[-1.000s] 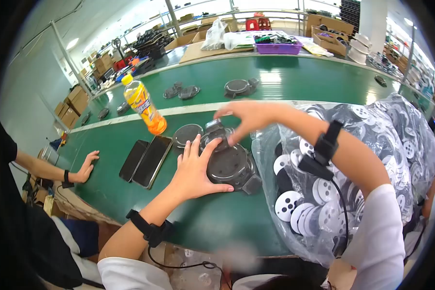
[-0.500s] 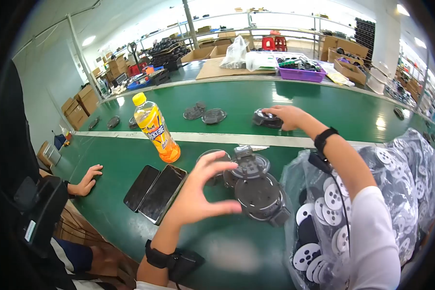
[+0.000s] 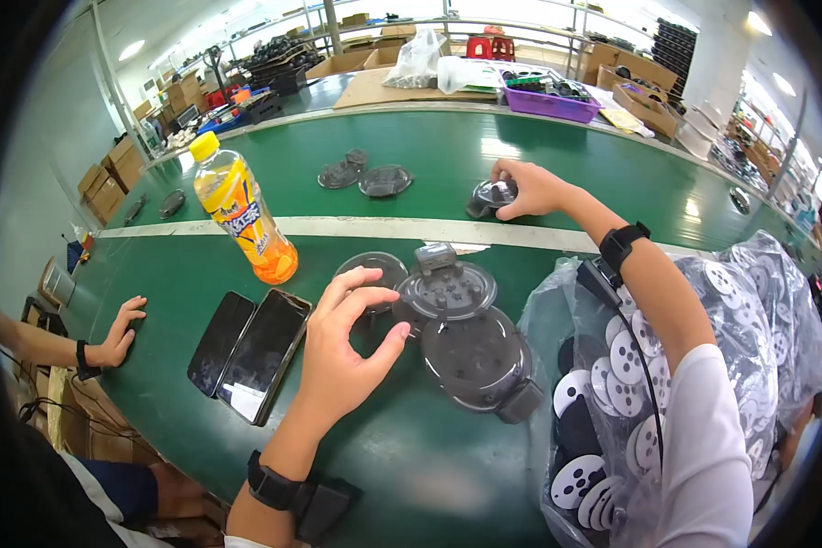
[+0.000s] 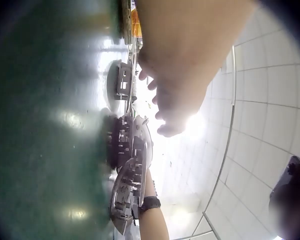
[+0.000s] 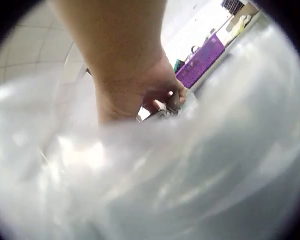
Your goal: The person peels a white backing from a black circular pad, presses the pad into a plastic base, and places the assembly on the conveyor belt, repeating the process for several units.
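Note:
Beyond the white strip, my right hand (image 3: pixel 537 190) grips a small dark translucent plastic part (image 3: pixel 486 197) between thumb and fingers. In the right wrist view its curled fingers show around that part (image 5: pixel 166 113), with blurred plastic film below. My left hand (image 3: pixel 342 352) hovers over the near side with thumb and fingers loosely bent and nothing between them. Just right of it, a round smoky housing (image 3: pixel 473 358) with a square tab lies on the green surface. A smaller round piece (image 3: pixel 447 290) with a raised block overlaps its far edge. Another disc (image 3: pixel 374 270) lies behind my left fingers.
A plastic bag (image 3: pixel 676 365) of white and black perforated discs fills the right side. Two phones (image 3: pixel 263 356) and an orange drink bottle (image 3: pixel 245 208) stand to the left. More round parts (image 3: pixel 385 180) lie beyond the strip. Another person's hand (image 3: pixel 123 331) rests at far left.
My right hand left the stacked round pieces, reached across the strip and took hold of the dark part there. My left hand came off the housing and drew back left.

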Available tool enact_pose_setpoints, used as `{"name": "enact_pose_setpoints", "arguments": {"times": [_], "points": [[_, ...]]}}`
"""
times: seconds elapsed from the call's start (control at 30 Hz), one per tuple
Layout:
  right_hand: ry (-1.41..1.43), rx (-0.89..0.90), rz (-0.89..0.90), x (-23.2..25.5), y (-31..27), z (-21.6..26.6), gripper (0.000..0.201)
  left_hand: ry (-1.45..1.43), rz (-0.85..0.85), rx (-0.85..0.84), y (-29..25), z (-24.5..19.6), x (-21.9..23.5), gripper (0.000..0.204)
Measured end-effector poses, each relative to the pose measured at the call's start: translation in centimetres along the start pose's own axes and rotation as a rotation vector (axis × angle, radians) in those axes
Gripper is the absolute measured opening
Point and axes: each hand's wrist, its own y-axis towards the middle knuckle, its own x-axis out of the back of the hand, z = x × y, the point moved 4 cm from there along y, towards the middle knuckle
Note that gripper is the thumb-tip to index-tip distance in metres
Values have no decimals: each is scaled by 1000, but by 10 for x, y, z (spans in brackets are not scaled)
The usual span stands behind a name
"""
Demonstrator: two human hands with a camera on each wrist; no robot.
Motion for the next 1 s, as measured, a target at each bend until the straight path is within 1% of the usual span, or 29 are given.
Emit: {"name": "enact_pose_setpoints", "arguments": {"times": [0.03, 0.07, 0.1, 0.13, 0.17, 0.2, 0.23, 0.3, 0.33, 0.4, 0.43, 0.47, 0.5, 0.57, 0.6, 0.67, 0.7, 0.77, 0.8, 0.83, 0.87, 0.9, 0.97, 1.0], "points": [[-5, -6, -3, 7, -4, 9, 62, 58, 25, -36, 0, 1, 0, 32], [222, -24, 124, 10, -11, 19, 63, 117, 52, -67, -1, 1, -1, 37], [449, -42, 253, 13, -20, 34, 64, 112, 54, -62, -1, -1, -2, 37], [449, -46, 263, 20, -30, 49, 64, 140, 112, -58, -1, -6, -4, 44], [318, 35, 390, 23, -42, 68, 59, 170, 170, -54, -2, -9, -5, 51], [185, 120, 511, 23, -49, 81, 55, 193, 264, -44, -3, -8, -6, 57], [189, 121, 514, 25, -45, 85, 55, 194, 267, -39, -3, -10, -5, 57], [194, 75, 566, 34, -28, 87, 42, 242, 320, -205, -1, -24, -8, 60], [210, 138, 468, 40, -12, 89, 34, 235, 357, -212, -2, -28, -11, 63], [257, 101, 342, 42, 22, 103, 37, 248, 437, -182, -7, -31, -16, 61], [192, 129, 241, 39, 41, 111, 44, 246, 488, -166, -9, -29, -18, 60], [128, 156, 140, 32, 60, 117, 53, 236, 445, -186, -10, -30, -17, 55], [130, 168, 140, 18, 78, 122, 53, 246, 439, -180, -10, -29, -16, 55], [-64, 282, 103, -8, 115, 131, 82, 264, 418, -211, -10, -30, -13, 50], [-62, 299, 98, -16, 129, 132, 82, 272, 384, -229, -11, -30, -13, 47], [-67, 47, 269, -37, 158, 131, 103, 294, 375, -241, -11, -30, -12, 47], [-66, 77, 275, -44, 169, 133, 103, 297, 369, -245, -13, -29, -11, 47], [-234, 10, 446, -58, 183, 121, 111, 311, 391, -239, -14, -28, -12, 48], [-252, -4, 454, -57, 188, 117, 111, 313, 385, -233, -14, -28, -12, 49], [-270, -26, 468, -52, 182, 128, 111, 306, 382, -227, -15, -27, -12, 49], [-137, -138, 492, -42, 169, 131, 103, 299, 383, -212, -17, -26, -11, 49], [-136, -142, 506, -45, 167, 130, 103, 297, 379, -210, -16, -26, -11, 49], [-154, -135, 511, -47, 164, 121, 95, 278, 373, -211, -16, -26, -12, 49], [-201, -42, 474, -50, 163, 119, 90, 279, 371, -209, -15, -26, -12, 49]]}}
